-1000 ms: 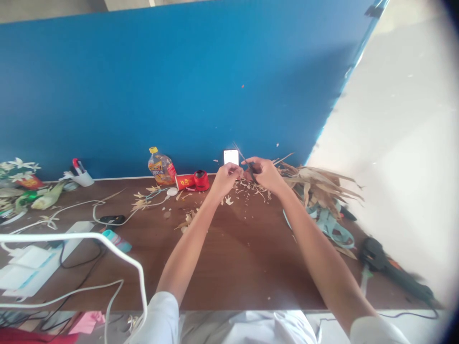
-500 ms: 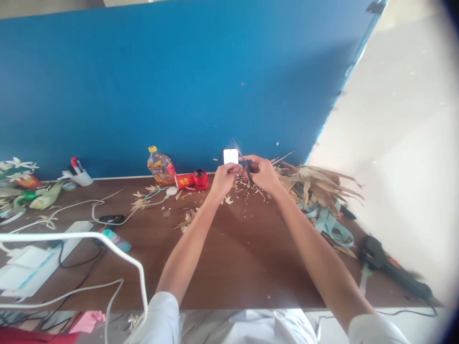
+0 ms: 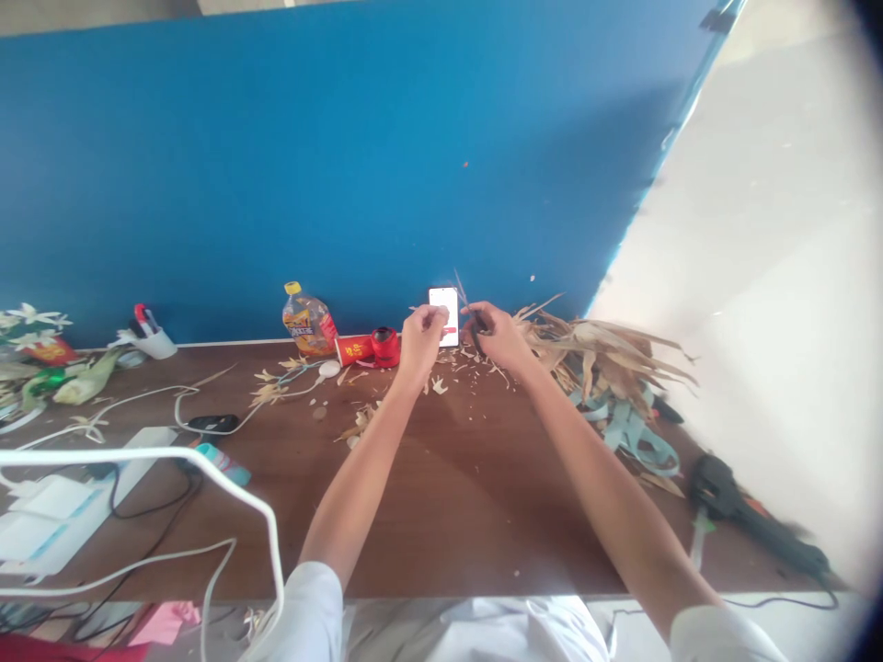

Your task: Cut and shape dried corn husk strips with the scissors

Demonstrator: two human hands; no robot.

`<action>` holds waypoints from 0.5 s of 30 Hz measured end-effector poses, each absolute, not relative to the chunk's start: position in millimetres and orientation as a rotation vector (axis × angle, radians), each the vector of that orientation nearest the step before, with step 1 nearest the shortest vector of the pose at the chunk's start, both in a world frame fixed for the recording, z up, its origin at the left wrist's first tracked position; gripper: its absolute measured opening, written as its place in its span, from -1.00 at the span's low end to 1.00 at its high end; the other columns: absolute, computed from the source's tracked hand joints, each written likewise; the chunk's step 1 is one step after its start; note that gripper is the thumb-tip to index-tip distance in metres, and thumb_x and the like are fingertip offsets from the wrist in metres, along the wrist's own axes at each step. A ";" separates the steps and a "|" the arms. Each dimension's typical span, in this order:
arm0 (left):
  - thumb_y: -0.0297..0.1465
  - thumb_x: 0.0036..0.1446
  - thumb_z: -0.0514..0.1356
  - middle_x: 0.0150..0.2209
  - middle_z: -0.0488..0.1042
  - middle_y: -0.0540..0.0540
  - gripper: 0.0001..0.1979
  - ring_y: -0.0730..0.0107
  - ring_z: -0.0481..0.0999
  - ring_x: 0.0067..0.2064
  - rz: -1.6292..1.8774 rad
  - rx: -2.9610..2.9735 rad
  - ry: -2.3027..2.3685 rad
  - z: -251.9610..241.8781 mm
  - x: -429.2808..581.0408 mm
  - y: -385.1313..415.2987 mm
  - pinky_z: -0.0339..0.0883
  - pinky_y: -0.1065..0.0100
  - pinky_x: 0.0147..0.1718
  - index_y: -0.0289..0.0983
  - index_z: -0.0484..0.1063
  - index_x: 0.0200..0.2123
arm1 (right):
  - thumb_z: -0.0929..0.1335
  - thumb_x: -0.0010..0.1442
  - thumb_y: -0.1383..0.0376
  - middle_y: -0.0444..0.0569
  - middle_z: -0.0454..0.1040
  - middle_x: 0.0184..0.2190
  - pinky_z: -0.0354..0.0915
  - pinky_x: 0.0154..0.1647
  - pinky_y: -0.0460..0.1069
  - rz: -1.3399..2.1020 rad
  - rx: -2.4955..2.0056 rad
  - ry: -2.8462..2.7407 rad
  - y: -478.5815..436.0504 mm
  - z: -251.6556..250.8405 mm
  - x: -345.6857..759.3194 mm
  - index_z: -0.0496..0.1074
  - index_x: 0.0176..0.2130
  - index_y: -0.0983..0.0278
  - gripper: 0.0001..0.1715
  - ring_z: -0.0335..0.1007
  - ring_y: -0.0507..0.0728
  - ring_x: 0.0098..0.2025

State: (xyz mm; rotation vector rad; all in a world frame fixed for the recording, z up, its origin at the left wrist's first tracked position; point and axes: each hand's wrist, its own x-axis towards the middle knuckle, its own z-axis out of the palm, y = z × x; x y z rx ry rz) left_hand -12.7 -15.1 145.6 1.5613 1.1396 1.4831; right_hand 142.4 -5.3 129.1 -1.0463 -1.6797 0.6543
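Note:
In my right hand (image 3: 502, 336) is a pair of scissors (image 3: 475, 327), its thin blades pointing up and slightly left. My left hand (image 3: 420, 338) is closed in a pinch in front of a lit phone (image 3: 452, 313); what the fingertips hold, if anything, is too small to make out. The phone leans upright against the blue board, between the two hands. Pale cut scraps (image 3: 440, 386) lie scattered on the table below them. Just right of my right hand spreads a heap of dried husk-like leaves (image 3: 613, 354).
Left of my hands stand a red tape roll (image 3: 384, 348) and a yellow-capped bottle (image 3: 309, 322). A glue gun (image 3: 749, 519) lies at the right edge, near light-blue ribbon (image 3: 638, 437). A white power strip (image 3: 89, 501), cables and a white bent tube (image 3: 227, 483) occupy the left.
My left hand has moved slightly left, away from my right hand, uncovering more of the phone screen. The scissors have shifted a little to the right.

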 end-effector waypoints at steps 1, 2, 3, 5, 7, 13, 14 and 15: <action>-0.22 0.13 0.12 -0.44 0.40 -0.02 -0.76 0.50 0.32 -0.44 1.489 1.549 1.131 146.6 -12.7 -15.9 0.21 0.45 -0.41 -0.29 0.41 -0.32 | 0.36 -0.04 0.23 -0.11 0.41 -0.41 0.19 -0.43 -0.07 0.648 -1.065 -1.709 -4.6 127.0 140.8 0.37 -0.08 0.26 -0.53 0.24 0.04 -0.41; -0.23 0.14 0.11 -0.43 0.40 -0.03 -0.77 0.50 0.33 -0.43 1.495 1.546 1.121 147.6 -12.6 -16.9 0.22 0.46 -0.41 -0.28 0.40 -0.32 | 0.35 -0.04 0.23 -0.12 0.39 -0.43 0.17 -0.44 -0.08 0.642 -1.080 -1.736 -4.5 125.4 139.3 0.38 -0.09 0.26 -0.54 0.22 0.03 -0.43; -0.25 0.15 0.10 -0.41 0.41 -0.03 -0.79 0.50 0.34 -0.42 1.504 1.550 1.112 148.5 -12.4 -18.0 0.23 0.46 -0.40 -0.28 0.39 -0.32 | 0.35 -0.04 0.23 -0.13 0.38 -0.44 0.15 -0.45 -0.08 0.637 -1.089 -1.759 -4.9 124.4 137.9 0.39 -0.10 0.26 -0.56 0.20 0.02 -0.44; -0.29 0.16 0.08 -0.40 0.41 -0.03 -0.82 0.50 0.36 -0.40 1.524 1.574 1.106 149.8 -12.0 -20.0 0.25 0.47 -0.39 -0.27 0.38 -0.33 | 0.35 -0.04 0.24 -0.15 0.35 -0.47 0.12 -0.47 -0.09 0.621 -1.096 -1.791 -7.3 124.6 135.8 0.41 -0.12 0.26 -0.58 0.17 0.02 -0.45; -0.33 0.15 0.07 -0.40 0.40 -0.03 -0.85 0.50 0.36 -0.40 1.539 1.600 1.118 150.1 -11.7 -21.3 0.24 0.48 -0.39 -0.27 0.36 -0.36 | 0.34 -0.04 0.24 -0.15 0.34 -0.49 0.09 -0.50 -0.10 0.607 -1.099 -1.804 -10.6 126.5 134.3 0.42 -0.15 0.26 -0.61 0.16 0.01 -0.46; -0.36 0.14 0.06 -0.47 0.34 0.01 -0.87 0.52 0.33 -0.43 1.545 1.570 1.086 146.5 -10.2 -20.3 0.21 0.48 -0.44 -0.25 0.36 -0.38 | 0.32 -0.04 0.26 -0.14 0.37 -0.49 0.06 -0.53 -0.11 0.649 -1.073 -1.769 -16.1 130.5 130.8 0.45 -0.13 0.27 -0.58 0.16 0.01 -0.48; -0.36 0.14 0.06 -0.48 0.34 0.01 -0.87 0.52 0.33 -0.43 1.551 1.561 1.079 145.8 -10.0 -20.1 0.21 0.48 -0.44 -0.25 0.36 -0.37 | 0.32 -0.03 0.26 -0.14 0.37 -0.50 0.05 -0.53 -0.11 0.661 -1.072 -1.761 -16.3 130.5 130.5 0.45 -0.13 0.27 -0.58 0.16 0.00 -0.49; -0.35 0.15 0.06 -0.47 0.35 0.00 -0.86 0.51 0.33 -0.43 1.558 1.557 1.078 145.3 -10.0 -20.0 0.21 0.48 -0.44 -0.25 0.37 -0.36 | 0.31 -0.03 0.26 -0.15 0.37 -0.51 0.05 -0.54 -0.11 0.668 -1.073 -1.755 -16.5 130.3 130.2 0.45 -0.13 0.27 -0.59 0.15 0.00 -0.50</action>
